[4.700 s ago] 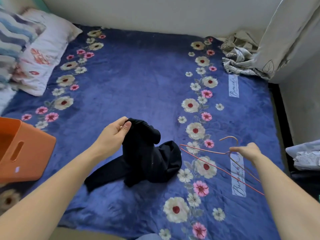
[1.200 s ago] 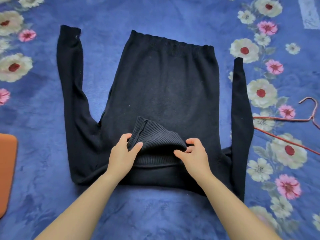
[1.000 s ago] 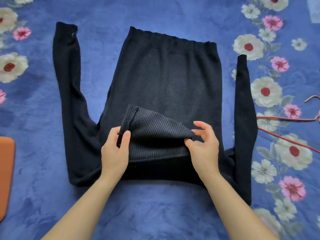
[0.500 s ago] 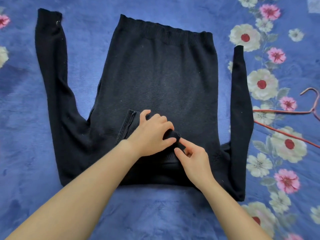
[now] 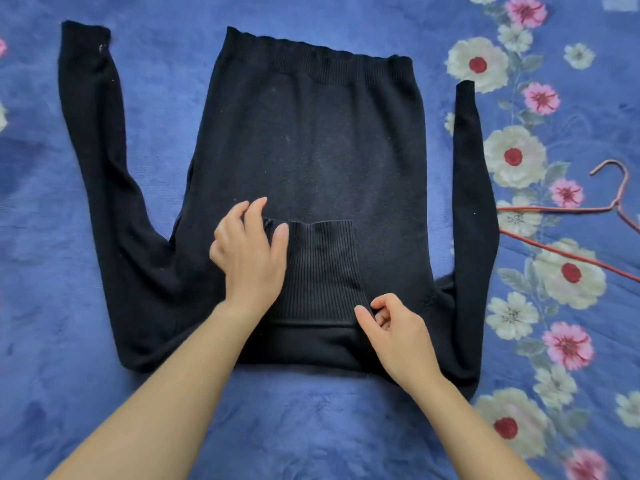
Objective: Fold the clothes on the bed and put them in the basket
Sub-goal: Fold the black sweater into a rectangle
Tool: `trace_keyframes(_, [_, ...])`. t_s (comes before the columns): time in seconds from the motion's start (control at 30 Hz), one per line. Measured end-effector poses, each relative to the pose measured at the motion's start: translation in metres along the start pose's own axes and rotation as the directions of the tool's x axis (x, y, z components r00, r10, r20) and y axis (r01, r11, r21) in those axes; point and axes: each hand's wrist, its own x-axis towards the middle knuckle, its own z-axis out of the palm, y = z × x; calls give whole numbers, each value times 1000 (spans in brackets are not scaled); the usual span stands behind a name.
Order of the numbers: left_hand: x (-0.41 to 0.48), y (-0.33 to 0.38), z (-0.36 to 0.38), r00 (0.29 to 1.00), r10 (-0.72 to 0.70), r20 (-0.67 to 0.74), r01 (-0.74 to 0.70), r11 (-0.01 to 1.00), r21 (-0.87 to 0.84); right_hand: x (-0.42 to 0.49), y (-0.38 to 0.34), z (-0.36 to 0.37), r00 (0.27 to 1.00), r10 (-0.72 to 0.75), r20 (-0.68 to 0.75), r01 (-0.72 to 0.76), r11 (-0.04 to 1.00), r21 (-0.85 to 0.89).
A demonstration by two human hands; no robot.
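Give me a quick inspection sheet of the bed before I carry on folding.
Surface: blue floral blanket fills the view.
Job's things: black sweater spread flat, sleeves out, collar turned down onto its body; basket not in view.
Clutter: wire hanger on the blanket beside the sweater.
Hands: left hand rests on the collar; right hand curled at the collar's base, grip unclear.
Cables: nothing seen.
Surroundings: nothing seen.

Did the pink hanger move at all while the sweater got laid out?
No. The hanger still lies with its hook beside the same pink flower on the blanket.
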Motion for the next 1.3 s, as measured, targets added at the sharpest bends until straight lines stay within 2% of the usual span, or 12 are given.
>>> trace_keyframes(0.13, [-58,-60,-4,978,-187,-93,195,978,80,-1,10,-5,965,-144,-219,108,980,-168])
trace_keyframes(0.23, [-92,-87,-3,895,-409,-175,421,906,34,1,21,-17,882,-1,-471,-118,968,-223])
trace_keyframes(0.3, [-102,-85,-4,730,-645,-228,635,762,-124,-1,30,-28,808,255,-532,-349,934,-82])
trace_keyframes(0.37, [-104,-72,-9,474,-862,-182,794,507,-335,-9,33,-35,752,475,-457,-504,861,65])
trace_keyframes(0.43, [-99,-56,-14,260,-965,-21,787,224,-575,-17,30,-36,785,528,-324,-493,849,191])
trace_keyframes(0.47, [-95,-50,-16,219,-974,66,718,115,-686,-21,28,-34,826,504,-251,-450,859,244])
trace_keyframes(0.53, [-88,-45,-20,248,-960,126,613,55,-788,-27,24,-32,893,429,-138,-391,890,236])
trace_keyframes(0.73, [-129,-54,-42,412,-910,-34,599,299,-743,-50,35,-45,907,410,-94,-400,910,108])
trace_keyframes(1.03, [-211,-69,-27,391,-913,-120,841,407,-357,-103,88,-47,868,493,56,-491,839,236])
trace_keyframes(1.17, [-197,-30,4,883,-440,-164,444,896,-15,-51,81,-67,921,365,-135,-339,923,182])
trace_keyframes(1.23, [-189,1,25,985,-164,-49,165,986,18,-23,69,-77,941,240,-240,-230,971,66])
trace_keyframes(1.3, [-182,33,46,994,73,77,-72,997,-11,1,60,-82,946,62,-317,-126,974,-186])
